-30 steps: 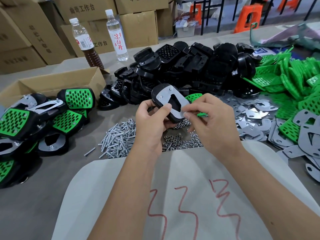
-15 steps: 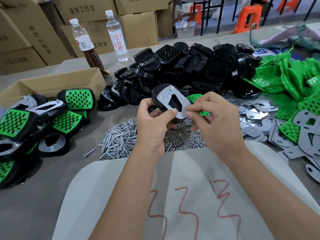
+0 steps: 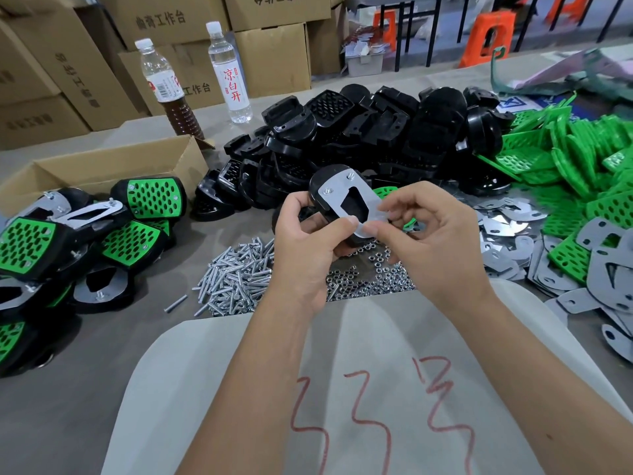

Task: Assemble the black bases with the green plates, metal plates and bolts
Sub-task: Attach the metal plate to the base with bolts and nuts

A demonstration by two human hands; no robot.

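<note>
I hold a black base [image 3: 323, 200] in the air above the table, metal plate [image 3: 339, 197] facing me, with two bolt ends showing through it. My left hand [image 3: 305, 245] grips the base from below, thumb on the plate's near edge. My right hand [image 3: 428, 234] pinches at the plate's near right corner with thumb and forefinger; what it pinches is too small to tell. Under my hands lie a heap of bolts [image 3: 236, 275] and a heap of nuts [image 3: 370, 275]. Loose black bases [image 3: 376, 132] are piled behind, green plates [image 3: 582, 159] at the right, metal plates [image 3: 507, 234] beside them.
Finished assemblies [image 3: 68, 234] lie stacked at the left before an open cardboard box [image 3: 102, 166]. Two bottles [image 3: 226, 73] stand at the back, with cartons behind. A white sheet with red marks [image 3: 342, 389] covers the near table edge.
The base has tilted slightly and both hands have shifted a little along the plate's near edge. The piles on the table are unchanged.
</note>
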